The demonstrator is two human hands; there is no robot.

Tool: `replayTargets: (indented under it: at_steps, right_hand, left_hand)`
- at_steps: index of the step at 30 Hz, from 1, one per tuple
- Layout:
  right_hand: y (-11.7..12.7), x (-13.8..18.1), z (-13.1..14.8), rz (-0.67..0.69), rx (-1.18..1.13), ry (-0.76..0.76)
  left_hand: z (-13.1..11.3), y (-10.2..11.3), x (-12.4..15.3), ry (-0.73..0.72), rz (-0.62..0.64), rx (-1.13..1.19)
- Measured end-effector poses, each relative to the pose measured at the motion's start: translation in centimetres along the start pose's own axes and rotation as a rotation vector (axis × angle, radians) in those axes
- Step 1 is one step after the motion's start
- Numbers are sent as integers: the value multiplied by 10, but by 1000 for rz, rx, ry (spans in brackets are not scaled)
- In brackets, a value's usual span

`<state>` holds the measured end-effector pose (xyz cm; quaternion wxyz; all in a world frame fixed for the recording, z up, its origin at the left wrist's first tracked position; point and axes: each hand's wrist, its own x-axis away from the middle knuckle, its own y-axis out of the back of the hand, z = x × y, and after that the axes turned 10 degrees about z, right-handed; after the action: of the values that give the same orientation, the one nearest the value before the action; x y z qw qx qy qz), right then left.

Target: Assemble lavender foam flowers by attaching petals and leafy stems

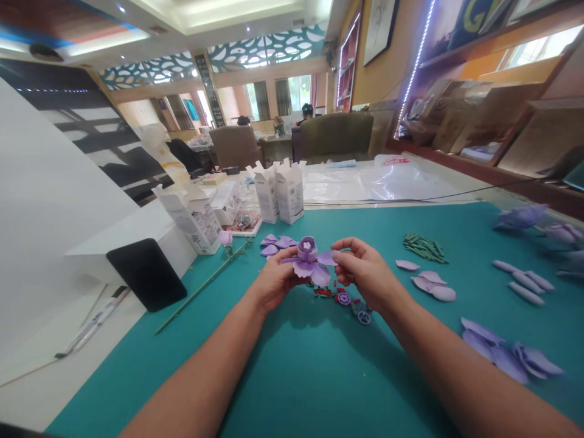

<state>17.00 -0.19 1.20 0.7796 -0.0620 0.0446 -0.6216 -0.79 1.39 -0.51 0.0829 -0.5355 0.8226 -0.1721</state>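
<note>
Both my hands hold a purple toy flower [306, 260] above the teal mat [319, 365]. My left hand [274, 281] grips the flower from below and behind, fingers closed round it. My right hand [365, 271] pinches one purple petal [327, 257] on the flower's right side between thumb and fingers. Under the hands lie small red, green and purple parts [343, 298], among them round purple pieces.
Loose purple petals [431, 285] and more petals [506, 356] lie to the right, with green sticks [424, 247]. A finished stem with a bud [214, 274] and white boxes [279, 191] stand left and behind. A black tablet [146, 274] leans at left.
</note>
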Motion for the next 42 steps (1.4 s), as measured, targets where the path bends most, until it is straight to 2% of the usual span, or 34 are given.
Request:
replayTargets:
  at_steps: [14,42]
  right_hand:
    - [-4,1,0,-38,44,-3]
    - [-9,1,-6,-73,44,6]
  left_hand:
    - [-1,-4,2,6,-31,19]
    - [1,-7,2,3,1,-54]
